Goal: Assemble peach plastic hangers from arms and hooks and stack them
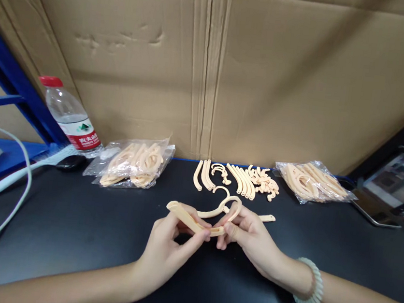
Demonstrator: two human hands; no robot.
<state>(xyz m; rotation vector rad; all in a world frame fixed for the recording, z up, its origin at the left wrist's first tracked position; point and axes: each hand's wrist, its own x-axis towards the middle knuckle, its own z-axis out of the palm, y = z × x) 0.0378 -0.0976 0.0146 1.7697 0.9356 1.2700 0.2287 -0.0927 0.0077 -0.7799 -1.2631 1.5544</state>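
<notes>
My left hand (171, 243) pinches a cream plastic hanger arm (183, 216), which slants up to the left in front of me. In my right hand (251, 235) is a curved hanger hook (235, 205) of the same plastic, gripped near its base. The hook's base and the arm's inner end meet between my fingertips; whether they are locked together I cannot tell. Just behind my hands, another hanger (221, 192) with a hook and two arms lies on the black table (111, 243), partly hidden by my fingers.
Behind lie loose hanger arms (240, 180), small hooked pieces (266, 182) and loose hooks (218, 169). Clear bags of hanger parts lie left (137, 163) and right (313, 181). A water bottle (76, 122), a white cable (24, 189) and a phone (375, 210) flank them, before a cardboard wall (131, 65).
</notes>
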